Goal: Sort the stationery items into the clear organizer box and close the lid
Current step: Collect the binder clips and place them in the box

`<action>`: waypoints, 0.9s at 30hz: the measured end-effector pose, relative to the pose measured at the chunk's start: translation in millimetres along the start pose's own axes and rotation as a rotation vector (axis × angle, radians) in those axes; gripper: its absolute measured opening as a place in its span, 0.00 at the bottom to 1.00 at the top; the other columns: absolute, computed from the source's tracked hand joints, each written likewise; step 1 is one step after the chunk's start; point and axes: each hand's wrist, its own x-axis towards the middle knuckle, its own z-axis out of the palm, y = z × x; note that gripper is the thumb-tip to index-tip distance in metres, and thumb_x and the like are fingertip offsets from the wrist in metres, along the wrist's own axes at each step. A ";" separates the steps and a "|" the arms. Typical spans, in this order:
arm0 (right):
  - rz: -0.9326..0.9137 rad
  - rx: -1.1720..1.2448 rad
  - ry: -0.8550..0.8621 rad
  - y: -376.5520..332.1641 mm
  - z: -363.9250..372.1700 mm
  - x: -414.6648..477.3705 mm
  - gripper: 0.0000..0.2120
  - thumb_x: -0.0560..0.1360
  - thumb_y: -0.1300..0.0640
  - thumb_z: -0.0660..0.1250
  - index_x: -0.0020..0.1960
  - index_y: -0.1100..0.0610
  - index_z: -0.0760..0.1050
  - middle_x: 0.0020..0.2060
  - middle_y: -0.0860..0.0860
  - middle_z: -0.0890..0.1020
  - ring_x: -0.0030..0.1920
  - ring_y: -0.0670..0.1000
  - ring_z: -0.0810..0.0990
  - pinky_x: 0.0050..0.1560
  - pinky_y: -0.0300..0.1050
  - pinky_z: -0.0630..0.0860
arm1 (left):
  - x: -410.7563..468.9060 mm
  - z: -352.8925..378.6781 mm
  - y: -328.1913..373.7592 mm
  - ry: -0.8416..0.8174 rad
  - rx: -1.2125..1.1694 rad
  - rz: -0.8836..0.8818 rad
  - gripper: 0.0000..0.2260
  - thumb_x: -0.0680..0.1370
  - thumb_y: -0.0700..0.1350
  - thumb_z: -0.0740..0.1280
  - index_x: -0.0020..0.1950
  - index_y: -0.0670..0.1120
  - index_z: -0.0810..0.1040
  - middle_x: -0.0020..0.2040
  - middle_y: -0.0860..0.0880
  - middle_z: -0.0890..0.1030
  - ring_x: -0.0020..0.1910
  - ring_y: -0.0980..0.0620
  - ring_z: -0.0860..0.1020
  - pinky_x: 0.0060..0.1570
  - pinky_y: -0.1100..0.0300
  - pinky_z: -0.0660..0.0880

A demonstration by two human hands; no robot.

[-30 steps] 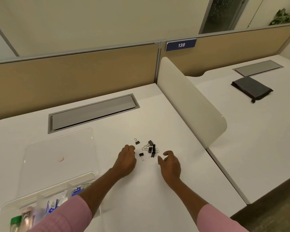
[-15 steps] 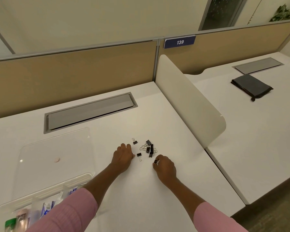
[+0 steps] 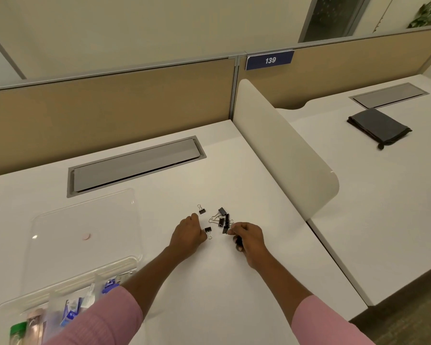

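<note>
Small black binder clips lie loose on the white desk [image 3: 209, 282]. One binder clip [image 3: 201, 209] sits apart at the back, a second binder clip [image 3: 208, 231] lies by my left fingertips, and a cluster of clips [image 3: 222, 219] is tangled between my hands. My left hand [image 3: 188, 232] rests knuckles-up with its fingers curled under, so its palm is hidden. My right hand [image 3: 248, 237] is closed around a dark binder clip [image 3: 238, 241], with its fingertips at the cluster's near edge. The clear organizer box [image 3: 132, 260] stands open at the lower left, with its lid [image 3: 60, 245] laid flat behind it.
The box holds blue packets [image 3: 70, 312] and a green-capped item [image 3: 18, 329]. A grey cable hatch [image 3: 135, 165] is set into the desk behind the clips. A white rounded divider [image 3: 284, 150] stands at the right. On the neighbouring desk lies a dark folded pouch [image 3: 378, 127].
My right hand has closed on a binder clip and moved up to the cluster. The left hand has shifted slightly towards the clip in front of it.
</note>
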 end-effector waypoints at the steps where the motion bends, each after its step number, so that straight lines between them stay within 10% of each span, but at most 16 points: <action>1: 0.021 0.027 -0.018 -2.3 0.3 1.1 0.03 0.74 0.64 0.67 0.42 0.61 0.78 0.35 0.57 0.82 0.26 0.49 0.70 0.25 0.40 0.63 | 0.2 0.9 0.4 -0.003 -0.019 -0.009 0.08 0.75 0.44 0.60 0.45 0.43 0.63 0.41 0.41 0.75 0.42 0.41 0.72 0.36 0.54 0.62; 8: -0.117 -0.212 0.108 -2.8 5.3 16.1 0.06 0.73 0.62 0.65 0.41 0.60 0.80 0.28 0.51 0.75 0.28 0.50 0.70 0.28 0.41 0.66 | 0.7 -0.2 8.3 0.048 0.009 0.002 0.10 0.75 0.43 0.57 0.54 0.41 0.71 0.45 0.41 0.78 0.46 0.40 0.71 0.45 0.51 0.69; 13: -0.240 -0.617 0.142 1.4 15.6 24.6 0.18 0.68 0.49 0.75 0.51 0.57 0.75 0.44 0.51 0.77 0.42 0.50 0.75 0.44 0.44 0.72 | 4.1 10.2 12.5 0.010 0.270 0.054 0.10 0.78 0.41 0.55 0.55 0.40 0.71 0.52 0.41 0.74 0.50 0.41 0.70 0.43 0.53 0.63; 17: -0.263 -0.813 0.118 0.3 22.9 23.9 0.32 0.66 0.46 0.77 0.63 0.57 0.70 0.54 0.52 0.73 0.52 0.53 0.77 0.50 0.47 0.74 | 5.8 17.4 10.3 0.016 0.304 0.135 0.21 0.79 0.59 0.53 0.49 0.42 0.74 0.45 0.43 0.77 0.45 0.42 0.74 0.43 0.51 0.70; 21: -0.273 -0.980 0.129 -0.7 26.0 25.8 0.29 0.70 0.44 0.72 0.63 0.58 0.69 0.56 0.54 0.72 0.53 0.56 0.77 0.48 0.50 0.75 | 12.6 24.7 6.3 0.016 0.422 0.155 0.23 0.71 0.67 0.58 0.37 0.46 0.75 0.32 0.48 0.76 0.33 0.48 0.74 0.30 0.57 0.71; 27: -0.312 -1.143 0.175 0.7 33.2 28.1 0.25 0.72 0.41 0.69 0.59 0.58 0.70 0.53 0.54 0.73 0.54 0.55 0.77 0.46 0.50 0.76 | 11.2 20.4 11.3 0.028 0.376 0.173 0.14 0.74 0.55 0.68 0.43 0.45 0.74 0.38 0.45 0.77 0.40 0.44 0.74 0.36 0.54 0.68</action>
